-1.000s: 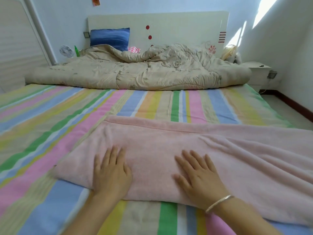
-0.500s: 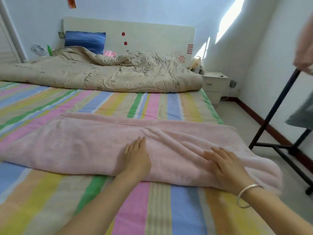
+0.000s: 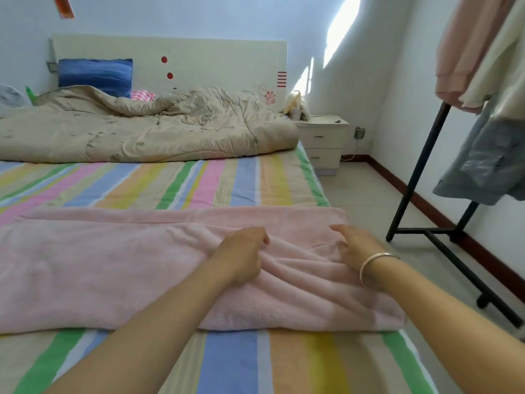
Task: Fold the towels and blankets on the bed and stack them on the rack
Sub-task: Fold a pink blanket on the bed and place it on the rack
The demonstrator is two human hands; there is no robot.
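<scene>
Striped bed (image 3: 233, 183), pink towel (image 3: 99, 265), beige quilt (image 3: 142, 132), rack (image 3: 417, 172)

— Where does the pink towel (image 3: 113, 265) end?
— Can't say; the view's left edge cuts it off. The rack (image 3: 415, 177) loses its top behind hanging clothes (image 3: 488, 155).
— Is the left hand (image 3: 241, 254) pinching?
— Its fingertips sink into the folds, so I can't tell.

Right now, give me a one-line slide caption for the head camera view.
Left hand bunches a pink blanket on the striped bed while the right hand rests on it, beside a black rack.
</scene>
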